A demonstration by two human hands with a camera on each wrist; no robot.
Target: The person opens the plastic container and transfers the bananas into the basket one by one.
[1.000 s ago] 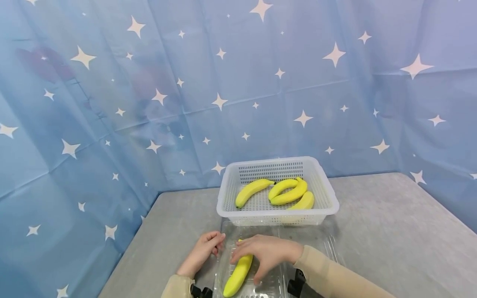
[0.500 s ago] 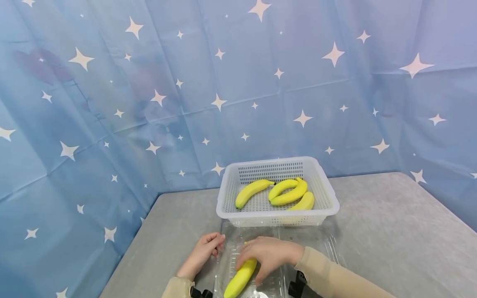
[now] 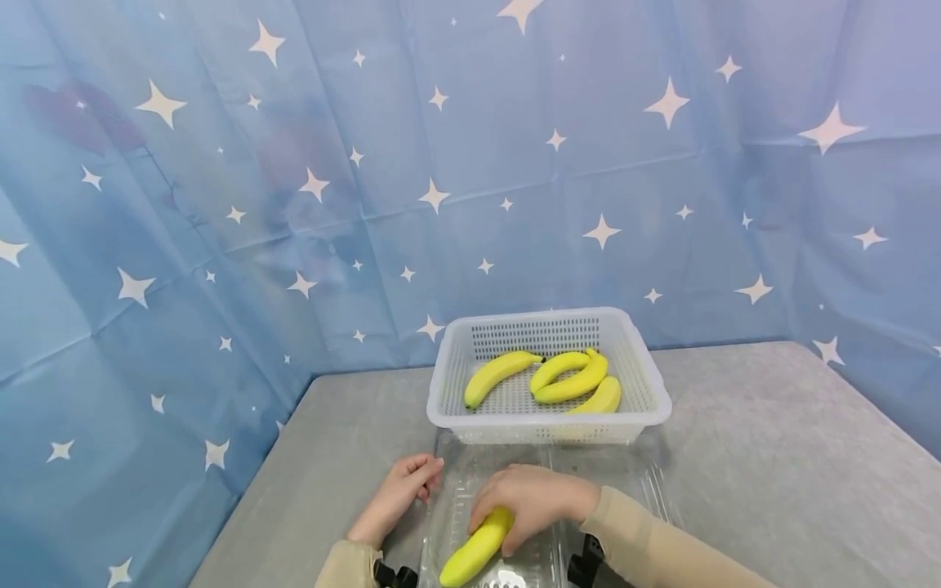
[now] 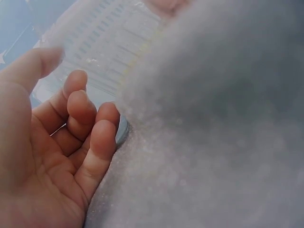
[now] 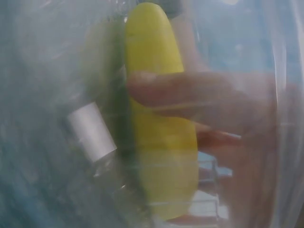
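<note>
My right hand [image 3: 524, 500] grips a yellow banana [image 3: 479, 549] by its upper part, and the hand covers that end. In the right wrist view the thumb [image 5: 166, 92] lies across the banana [image 5: 164, 156], seen through clear plastic. Under the banana is an opened clear plastic clamshell box [image 3: 459, 457] on the table. Beside the box's left edge rests my left hand [image 3: 403, 490]. Its fingers are loosely curled and the thumb stands apart, with nothing between them, in the left wrist view [image 4: 61, 137].
Behind the clamshell box stands a white perforated basket [image 3: 547, 420] holding several bananas [image 3: 503, 376]. The grey table [image 3: 750, 457] extends to both sides. A blue star-patterned cloth [image 3: 470, 163] hangs along the back and left.
My right hand's fingers have closed round the banana. The banana's upper end has swung to the right, while its lower end stays near the same spot. The left hand has hardly moved.
</note>
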